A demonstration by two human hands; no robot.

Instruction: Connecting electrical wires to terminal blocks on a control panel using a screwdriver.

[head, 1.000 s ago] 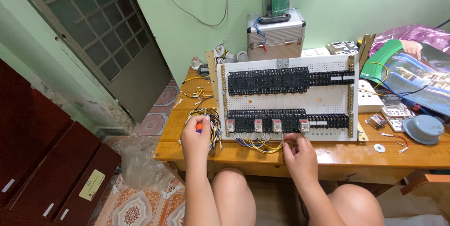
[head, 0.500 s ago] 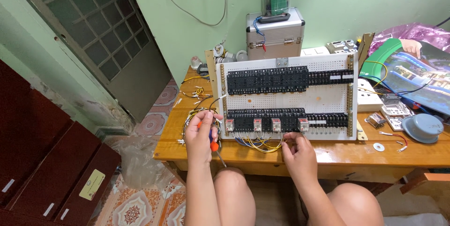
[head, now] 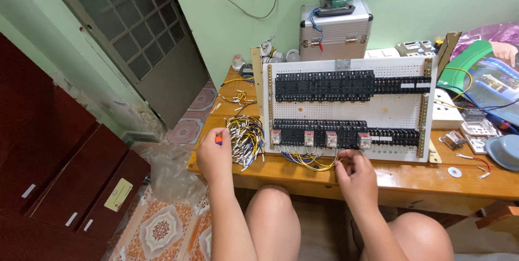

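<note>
Head view: the left hand (head: 214,156) is closing around a small orange-handled tool (head: 218,140), just beside a bundle of short wires (head: 246,141) lying on the wooden table (head: 411,181). The right hand (head: 356,176) is pinching the yellow wires (head: 312,161) hanging below the lower relay row of the white perforated panel (head: 346,108), which is standing upright on the table. A metal case (head: 335,31) is sitting behind the panel.

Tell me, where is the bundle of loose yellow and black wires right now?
The wire bundle lies on the wooden table, just left of the white perforated panel and right beside the left hand.
</note>
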